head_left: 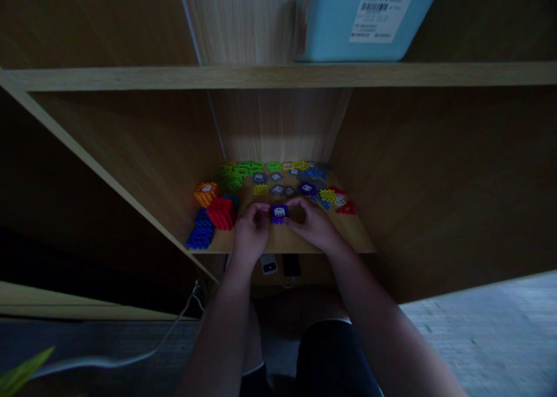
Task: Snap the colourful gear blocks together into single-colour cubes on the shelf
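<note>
My left hand and my right hand meet over the low shelf board, and both pinch a small purple interlocking piece between their fingertips. Built cubes stand to the left: an orange cube, a red cube and a blue stack. Loose flat pieces lie behind my hands: green pieces, grey pieces, yellow pieces and red pieces.
A light blue bin with a white label stands on the shelf above. Wooden side walls close in the compartment. A white device and a black device lie below the board's front edge, with a cable trailing left.
</note>
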Motion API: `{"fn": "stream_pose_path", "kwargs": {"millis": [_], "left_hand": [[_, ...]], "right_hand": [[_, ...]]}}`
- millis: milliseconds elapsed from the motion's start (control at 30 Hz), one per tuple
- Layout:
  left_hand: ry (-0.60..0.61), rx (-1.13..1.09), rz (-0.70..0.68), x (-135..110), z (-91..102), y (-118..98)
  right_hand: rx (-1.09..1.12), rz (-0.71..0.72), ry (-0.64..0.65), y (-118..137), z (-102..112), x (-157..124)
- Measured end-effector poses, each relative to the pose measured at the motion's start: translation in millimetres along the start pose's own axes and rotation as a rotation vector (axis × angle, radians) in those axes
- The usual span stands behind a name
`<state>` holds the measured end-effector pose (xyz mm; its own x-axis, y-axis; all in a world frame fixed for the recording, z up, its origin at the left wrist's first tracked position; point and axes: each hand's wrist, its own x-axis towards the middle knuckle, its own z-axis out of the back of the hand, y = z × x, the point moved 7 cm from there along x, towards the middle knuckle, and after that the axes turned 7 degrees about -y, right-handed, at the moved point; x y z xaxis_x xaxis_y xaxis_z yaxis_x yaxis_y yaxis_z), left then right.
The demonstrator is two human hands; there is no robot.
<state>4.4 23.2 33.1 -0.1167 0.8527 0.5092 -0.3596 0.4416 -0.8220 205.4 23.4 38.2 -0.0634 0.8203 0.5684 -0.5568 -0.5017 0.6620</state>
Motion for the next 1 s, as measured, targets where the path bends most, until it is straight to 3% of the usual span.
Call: {"fn": "stream_pose_path", "kwargs": {"millis": [367,500,700,867,1000], "left_hand": [[-0.004,0.005,0.007,-0.3,-0.1,1.3],[-0.012,0.013,0.005,-0.3,-0.1,3.6],[-0.01,-0.015,0.026,-0.6,-0.8,6.8],[-0.011,-0.005,0.028,-0.5,-0.7,5.8],[-0.018,-0.002,0.017,-0.2,-0.5,5.4]], "right_hand": [[-0.014,0.025,-0.003,2.3,0.3,-0.2],[-0.104,0.04,-0.064,4.0,6.2,1.0],[-0.431,-0.08,-0.26,-17.7,15.8,4.4],[-0.586,-0.178,-0.192,-32.8,2.9,5.5],[-0.523,-0.142,-0.224,-35.3,-1.9,3.2]]}}
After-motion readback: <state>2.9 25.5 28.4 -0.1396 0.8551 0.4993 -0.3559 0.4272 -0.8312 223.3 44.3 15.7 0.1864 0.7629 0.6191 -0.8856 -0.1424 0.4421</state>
